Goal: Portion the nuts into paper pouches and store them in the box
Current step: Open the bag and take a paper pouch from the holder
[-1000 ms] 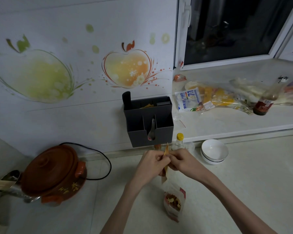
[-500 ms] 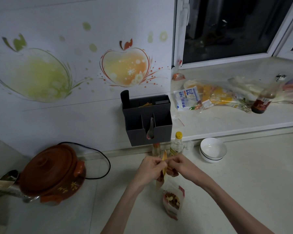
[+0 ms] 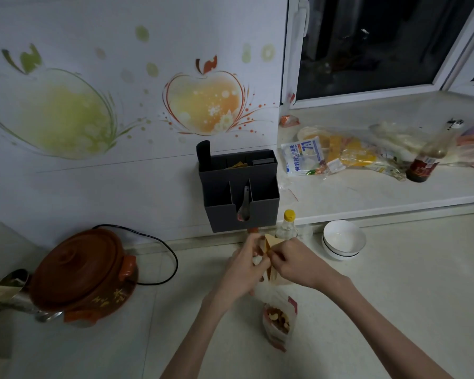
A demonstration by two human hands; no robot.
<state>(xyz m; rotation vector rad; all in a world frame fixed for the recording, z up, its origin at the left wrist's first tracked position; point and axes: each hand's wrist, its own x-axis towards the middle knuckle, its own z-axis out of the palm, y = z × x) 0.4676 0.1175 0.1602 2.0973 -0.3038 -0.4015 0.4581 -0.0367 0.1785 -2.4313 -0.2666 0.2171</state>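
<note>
Paper pouch (image 3: 270,243) pinched between left hand (image 3: 245,269) and right hand (image 3: 296,265), above nut bag (image 3: 279,322)

Views: one only, head-worn, wide-angle.
Facing: forward and down over the desk (image 3: 394,296), toward the wall (image 3: 93,173) and the window (image 3: 367,45) at upper right.
Nearness: close; forearms enter from the bottom edge, hands near lower centre.

Home kitchen: clay pot (image 3: 80,272), bowls (image 3: 344,239), sauce bottle (image 3: 424,162).

Dim kitchen: white wall (image 3: 137,170) with apple decals (green, orange), dark window (image 3: 367,45), pale counter (image 3: 394,269).
</note>
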